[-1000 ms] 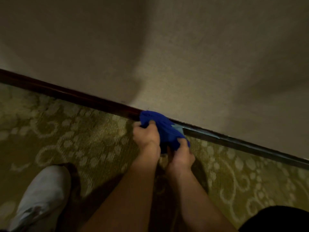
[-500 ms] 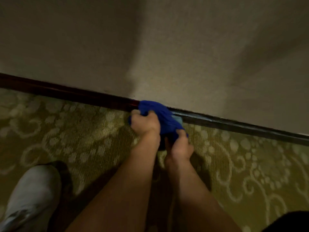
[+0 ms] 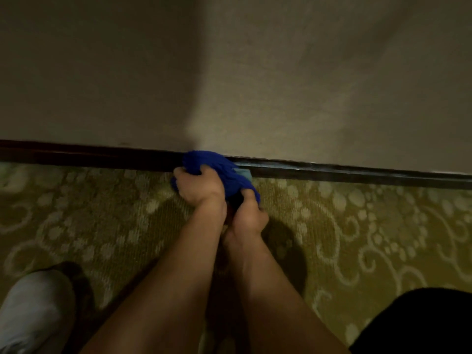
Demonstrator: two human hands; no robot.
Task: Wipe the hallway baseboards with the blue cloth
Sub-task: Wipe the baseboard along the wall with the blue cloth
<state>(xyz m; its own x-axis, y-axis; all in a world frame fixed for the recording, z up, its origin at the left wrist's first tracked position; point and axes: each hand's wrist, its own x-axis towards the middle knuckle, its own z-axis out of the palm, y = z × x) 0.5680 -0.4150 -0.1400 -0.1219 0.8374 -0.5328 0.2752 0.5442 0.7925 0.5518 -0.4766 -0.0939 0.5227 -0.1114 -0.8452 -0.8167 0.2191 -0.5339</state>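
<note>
Both hands' fingers curl round blue cloth on baseboard; L hand over R hand, fingertips hidden.

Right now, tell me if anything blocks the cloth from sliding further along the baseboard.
Nothing visible does. Both the left hand and the right hand grip the blue cloth against the dark baseboard, which shows bare to either side; only patterned carpet lies below.
</note>
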